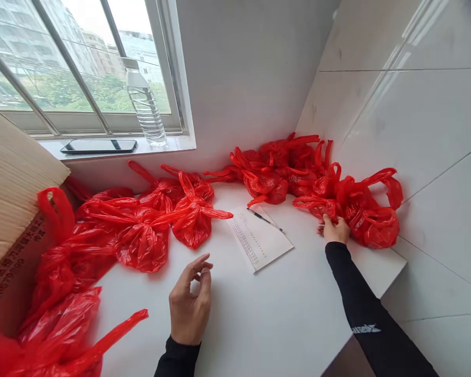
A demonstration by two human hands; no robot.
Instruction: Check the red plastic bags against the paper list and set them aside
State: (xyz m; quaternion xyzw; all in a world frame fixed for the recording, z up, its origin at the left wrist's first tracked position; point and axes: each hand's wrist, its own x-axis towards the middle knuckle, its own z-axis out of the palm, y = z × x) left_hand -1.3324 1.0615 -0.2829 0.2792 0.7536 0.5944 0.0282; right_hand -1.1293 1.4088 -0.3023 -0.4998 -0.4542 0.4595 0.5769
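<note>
Though unclear, right hand (336, 230) at bag (317, 206)

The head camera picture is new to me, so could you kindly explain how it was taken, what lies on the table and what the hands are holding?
There is no machine here: a person wears the camera on their head, and it looks forward and down at their own two bare hands. On the white table lie many red plastic bags, and between them a written sheet of paper with a pen. The right hand touches the bags on the right; whether it grips one is hard to tell. The left hand appears to hold nothing. A phone and a bottle are on the windowsill.
</note>
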